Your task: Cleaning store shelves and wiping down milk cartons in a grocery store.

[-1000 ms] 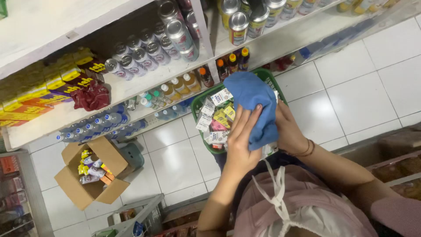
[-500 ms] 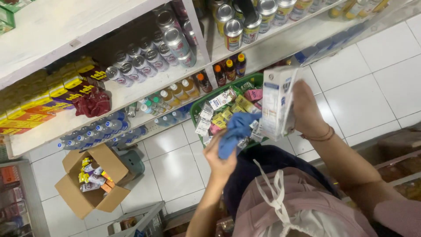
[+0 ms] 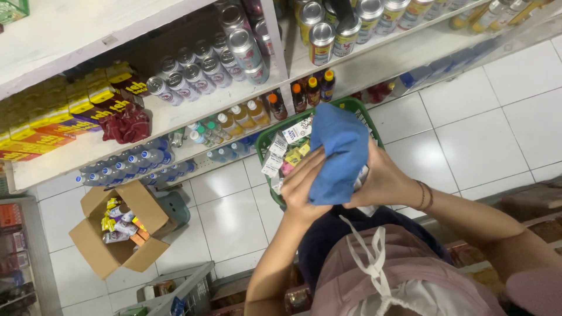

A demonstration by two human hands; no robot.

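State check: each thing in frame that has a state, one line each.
blue cloth: wrapped over a carton, held by both hands
left hand: gripping cloth
right hand: gripping cloth and carton
green basket: filled with small cartons
cardboard box: flaps open, partly filled

Mostly hidden under the blue cloth (image 3: 336, 155) – a pale carton (image 3: 361, 177), only a sliver showing beside the right hand (image 3: 383, 181). Fingertips of the left hand (image 3: 304, 184) buried in the cloth folds. Near rim of the green basket (image 3: 266, 140) covered by both hands. Too small to tell – the packets in the cardboard box (image 3: 120, 231). Cut off by the top edge: the cans (image 3: 322, 35) on the shelf.
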